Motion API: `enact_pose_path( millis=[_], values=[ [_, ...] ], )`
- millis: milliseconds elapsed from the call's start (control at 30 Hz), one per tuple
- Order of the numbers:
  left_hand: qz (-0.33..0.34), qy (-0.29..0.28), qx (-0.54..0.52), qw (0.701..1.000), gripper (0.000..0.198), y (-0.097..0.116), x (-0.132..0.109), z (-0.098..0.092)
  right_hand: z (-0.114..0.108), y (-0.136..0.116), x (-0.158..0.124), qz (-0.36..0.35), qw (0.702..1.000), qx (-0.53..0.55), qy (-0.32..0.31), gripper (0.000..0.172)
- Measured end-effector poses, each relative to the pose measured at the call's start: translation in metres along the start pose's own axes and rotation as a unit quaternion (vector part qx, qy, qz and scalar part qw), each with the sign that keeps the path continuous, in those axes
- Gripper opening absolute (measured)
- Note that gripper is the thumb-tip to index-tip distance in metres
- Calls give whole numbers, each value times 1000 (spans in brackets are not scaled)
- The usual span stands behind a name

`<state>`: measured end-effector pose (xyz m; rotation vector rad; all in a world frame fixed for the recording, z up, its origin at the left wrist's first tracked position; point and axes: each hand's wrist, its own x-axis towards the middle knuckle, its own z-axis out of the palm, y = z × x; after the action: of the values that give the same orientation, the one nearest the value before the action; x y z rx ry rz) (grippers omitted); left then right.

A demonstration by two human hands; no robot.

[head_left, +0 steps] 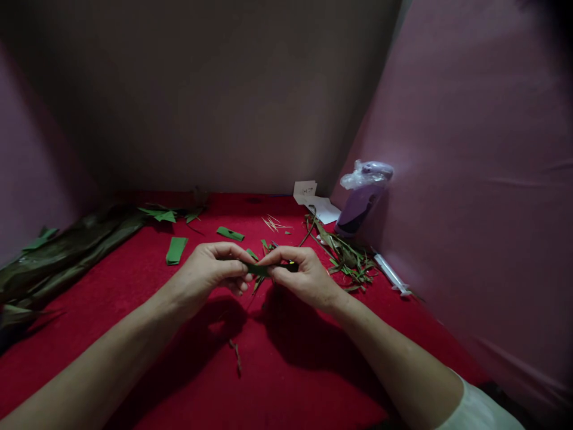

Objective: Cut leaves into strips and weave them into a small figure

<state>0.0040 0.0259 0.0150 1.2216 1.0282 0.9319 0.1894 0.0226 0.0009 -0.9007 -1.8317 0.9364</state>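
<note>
A narrow green leaf strip [258,270] is stretched between my two hands, above the red cloth [179,352]. My left hand [219,267] pinches its left end between thumb and fingers. Close beside it, my right hand [299,272] pinches the strip from the right. Just past my hands lie several toothpicks [275,224] in a loose pile. A folded green leaf piece [230,233] and a cut leaf rectangle [176,250] rest beyond my left hand. Small scraps under the hands are partly hidden.
On the right are a heap of leaf trimmings [353,263], a plastic syringe [391,275] and a purple bottle [363,200] against the pink wall. White papers [322,209] lie at the back. Long dark leaves [76,254] spread along the left. A brown twig [236,357] lies in front.
</note>
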Motion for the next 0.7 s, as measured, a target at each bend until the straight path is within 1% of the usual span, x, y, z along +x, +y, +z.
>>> enact_pose_path(
  millis=[133,267,333,467,600,700],
  values=[
    [4,8,18,1000,11,2,-1,1,3,3,-1,7,1000,-6,3,22],
    [29,34,85,995,9,7,-3,6,3,5,0,32,999,25,-18,17],
    [39,41,118,991,9,8,-4,8,2,5,2,69,995,62,-28,13],
    [72,35,173,982,14,6,-5,9,1,5,4,156,979,126,-41,18],
    [84,23,212,973,15,3,-5,8,0,5,4,206,958,192,-59,13],
    [82,0,218,973,15,2,-4,7,-2,4,5,231,946,212,-78,14]
  ],
)
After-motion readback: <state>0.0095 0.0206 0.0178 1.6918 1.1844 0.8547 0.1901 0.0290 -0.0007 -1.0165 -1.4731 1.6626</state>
